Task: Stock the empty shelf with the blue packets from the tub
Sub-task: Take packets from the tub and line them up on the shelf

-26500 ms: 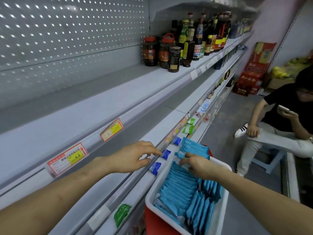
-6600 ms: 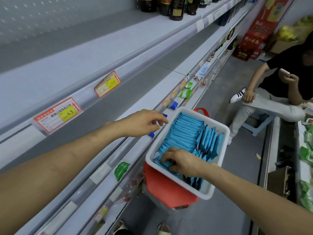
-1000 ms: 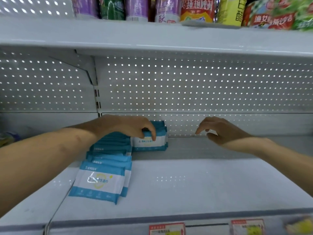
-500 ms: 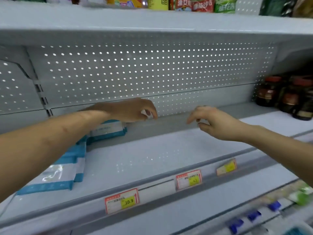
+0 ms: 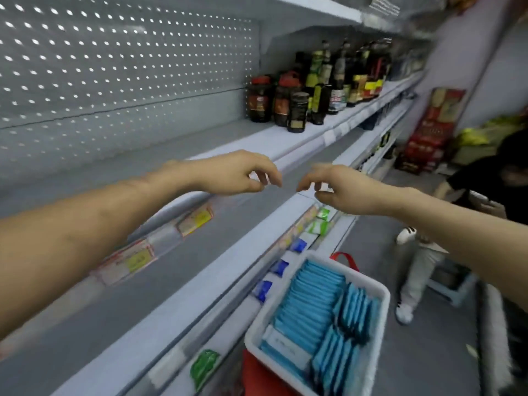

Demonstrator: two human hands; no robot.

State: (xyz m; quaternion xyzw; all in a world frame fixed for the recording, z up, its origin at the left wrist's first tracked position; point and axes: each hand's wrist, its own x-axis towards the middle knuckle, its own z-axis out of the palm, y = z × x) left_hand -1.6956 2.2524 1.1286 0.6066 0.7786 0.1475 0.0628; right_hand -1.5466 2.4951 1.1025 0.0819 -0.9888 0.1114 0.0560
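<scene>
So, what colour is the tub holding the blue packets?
The tub is white; the head view shows it best.

matt perforated metal back panel (image 5: 114, 67), glossy blue plastic packets (image 5: 311, 298), smooth white plastic tub (image 5: 381, 315), glass bottles (image 5: 317, 87).

Both bare forearms are extended forward, the left hand (image 5: 234, 175) and right hand (image 5: 340, 190) held near each other, palms down, fingers loosely curled, nothing gripped in either.

The one camera sits on my head. It looks forward and down along the shelf (image 5: 251, 142), close over my left hand (image 5: 228, 175) and right hand (image 5: 341, 190).
</scene>
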